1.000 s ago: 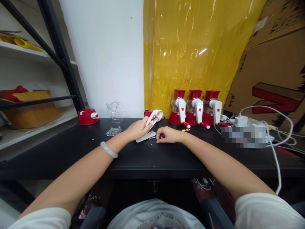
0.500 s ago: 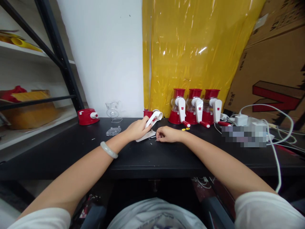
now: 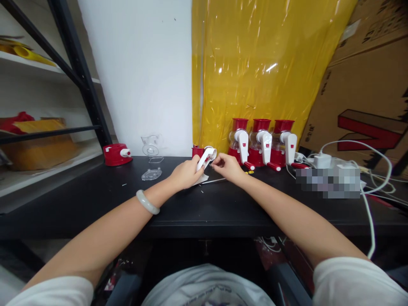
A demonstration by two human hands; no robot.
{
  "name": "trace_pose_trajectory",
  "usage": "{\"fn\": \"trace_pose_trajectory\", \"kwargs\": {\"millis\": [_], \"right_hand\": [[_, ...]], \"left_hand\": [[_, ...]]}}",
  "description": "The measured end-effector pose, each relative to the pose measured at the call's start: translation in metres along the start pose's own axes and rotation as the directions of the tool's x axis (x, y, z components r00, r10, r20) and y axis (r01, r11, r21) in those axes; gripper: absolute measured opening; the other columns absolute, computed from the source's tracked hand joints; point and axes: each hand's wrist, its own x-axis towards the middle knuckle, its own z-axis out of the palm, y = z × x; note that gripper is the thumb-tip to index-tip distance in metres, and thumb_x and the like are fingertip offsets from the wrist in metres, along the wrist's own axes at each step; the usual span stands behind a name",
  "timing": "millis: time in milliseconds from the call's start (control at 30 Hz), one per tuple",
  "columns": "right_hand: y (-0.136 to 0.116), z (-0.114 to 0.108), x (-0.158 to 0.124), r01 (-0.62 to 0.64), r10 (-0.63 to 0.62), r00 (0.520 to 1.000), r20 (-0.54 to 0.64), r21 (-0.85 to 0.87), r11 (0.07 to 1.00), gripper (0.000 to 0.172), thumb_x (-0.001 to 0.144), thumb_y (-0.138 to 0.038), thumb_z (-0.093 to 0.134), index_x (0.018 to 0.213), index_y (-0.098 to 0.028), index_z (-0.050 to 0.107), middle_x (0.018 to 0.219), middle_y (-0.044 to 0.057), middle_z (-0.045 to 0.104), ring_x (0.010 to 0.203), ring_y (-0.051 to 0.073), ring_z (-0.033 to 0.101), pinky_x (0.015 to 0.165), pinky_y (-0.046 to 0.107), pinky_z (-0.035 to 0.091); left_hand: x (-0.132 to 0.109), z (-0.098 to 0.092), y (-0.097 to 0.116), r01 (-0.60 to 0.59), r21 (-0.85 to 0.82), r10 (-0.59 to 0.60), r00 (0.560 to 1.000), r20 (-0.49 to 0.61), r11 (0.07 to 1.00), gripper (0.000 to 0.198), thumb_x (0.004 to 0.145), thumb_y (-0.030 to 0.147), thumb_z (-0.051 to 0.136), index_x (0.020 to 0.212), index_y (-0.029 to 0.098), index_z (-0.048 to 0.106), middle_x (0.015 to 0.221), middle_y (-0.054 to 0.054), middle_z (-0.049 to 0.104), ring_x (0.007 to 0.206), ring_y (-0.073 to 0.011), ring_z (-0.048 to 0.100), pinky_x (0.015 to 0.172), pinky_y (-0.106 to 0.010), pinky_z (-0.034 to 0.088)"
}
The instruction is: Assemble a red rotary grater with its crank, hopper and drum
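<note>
My left hand (image 3: 187,172) is wrapped round a white crank handle (image 3: 205,158), tilted up above the black table. Right of the handle's round end, my right hand (image 3: 228,167) has thumb and fingers pinched together; whatever is between them is too small to make out. Under the hands lie a white flat piece (image 3: 201,179), partly covered by my left hand, and a thin metal rod (image 3: 213,181). A tiny screw-like bit (image 3: 202,191) rests in front of them. Behind the handle stands a small red part (image 3: 197,150), partly hidden.
Three red and clear rotary graters (image 3: 262,142) with white cranks stand at the back right, small yellow pieces (image 3: 250,172) before them. A red base (image 3: 117,155) and clear plastic parts (image 3: 151,174) are on the left. White cables (image 3: 369,191) and a power strip clutter the right.
My right hand has risen from the tabletop toward the round end of the crank handle. More of the metal rod now shows. My left hand keeps its hold on the handle.
</note>
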Motion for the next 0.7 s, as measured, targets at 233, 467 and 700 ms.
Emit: {"fn": "trace_pose_trajectory", "kwargs": {"millis": [233, 467, 700], "right_hand": [[-0.013, 0.003, -0.004, 0.050, -0.052, 0.997, -0.048, -0.050, 0.997, 0.010, 0.074, -0.020, 0.065, 0.070, -0.020, 0.057, 0.071, 0.002, 0.068, 0.066, 0.016, 0.063, 0.066, 0.028, 0.050], [-0.015, 0.009, -0.005, 0.082, -0.087, 0.994, -0.067, -0.078, 0.994, 0.008, 0.075, -0.018, 0.064, 0.069, -0.019, 0.059, 0.070, 0.001, 0.068, 0.064, 0.014, 0.062, 0.064, 0.026, 0.049], [-0.011, 0.011, -0.007, 0.145, -0.153, 0.986, -0.064, -0.107, 0.984, 0.008, 0.076, -0.016, 0.067, 0.071, -0.018, 0.061, 0.071, 0.002, 0.068, 0.065, 0.014, 0.061, 0.065, 0.026, 0.047]], "left_hand": [[0.000, 0.004, 0.001, 0.036, -0.008, -0.036, 0.999, -0.012, 0.999, 0.036, 0.095, 0.049, 0.034, 0.109, 0.018, 0.047, 0.094, -0.014, 0.069, 0.083, -0.0310, 0.067, 0.061, -0.033, 0.042], [-0.001, 0.005, 0.004, 0.035, -0.019, -0.035, 0.999, 0.005, 0.999, 0.034, 0.094, 0.047, 0.035, 0.106, 0.018, 0.047, 0.092, -0.014, 0.069, 0.081, -0.0307, 0.067, 0.061, -0.033, 0.041], [-0.001, 0.004, 0.005, 0.039, -0.007, -0.039, 0.999, 0.016, 0.999, 0.033, 0.094, 0.047, 0.035, 0.103, 0.018, 0.046, 0.091, -0.015, 0.069, 0.081, -0.0316, 0.067, 0.060, -0.033, 0.040]]}}
